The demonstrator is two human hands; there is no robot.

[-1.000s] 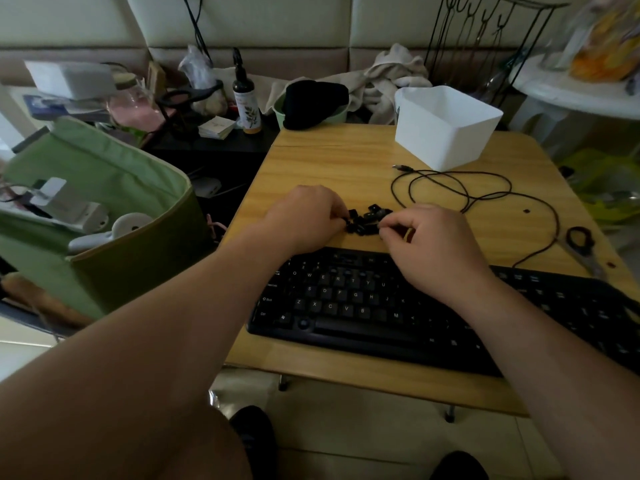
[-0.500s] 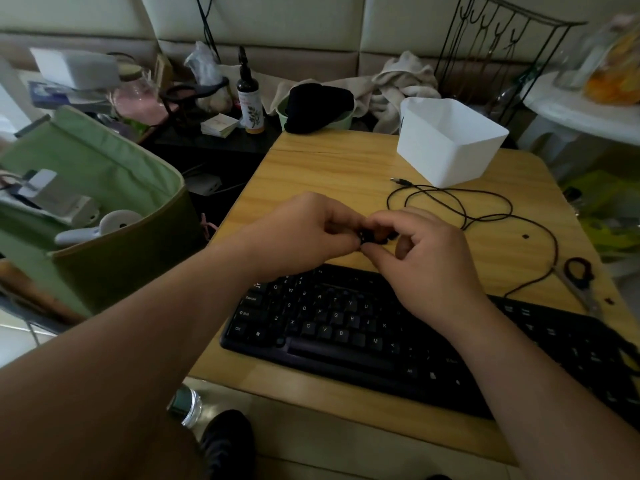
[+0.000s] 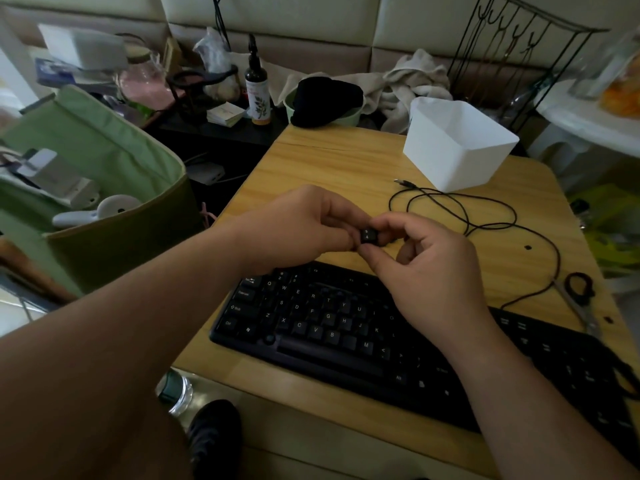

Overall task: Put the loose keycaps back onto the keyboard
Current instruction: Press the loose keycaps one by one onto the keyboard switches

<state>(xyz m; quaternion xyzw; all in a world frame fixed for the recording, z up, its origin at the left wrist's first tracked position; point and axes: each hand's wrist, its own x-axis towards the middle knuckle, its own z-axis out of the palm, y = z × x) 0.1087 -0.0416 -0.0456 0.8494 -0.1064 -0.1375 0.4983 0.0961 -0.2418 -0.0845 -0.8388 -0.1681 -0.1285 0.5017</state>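
Pinching one black keycap (image 3: 369,235) between thumb and forefinger, the right hand (image 3: 426,271) holds it up just above the top edge of the keyboard (image 3: 332,327), its white legend facing the camera. The left hand (image 3: 298,226) is curled too, with its fingertips meeting the keycap's left side, so both hands grip the same cap. A second ago the hands were lower and apart, working in a small heap of loose caps on the table; that heap is now hidden behind the fingers, so I cannot count what is left there. Only one keycap is clearly visible off the board. Both forearms cross over the keyboard and hide much of its middle and right rows.

On the wooden table (image 3: 329,161) beyond the hands lie one black cable (image 3: 485,209) in loose loops and one white plastic bin (image 3: 457,143) near the far edge. One pair of scissors (image 3: 578,296) rests by the right edge, near the keyboard's far end. Two small dark specks sit on the wood at the right, too small to identify. A green fabric bag (image 3: 104,188) stands open beside the table on the left, and one dark spray bottle (image 3: 257,91) stands behind.
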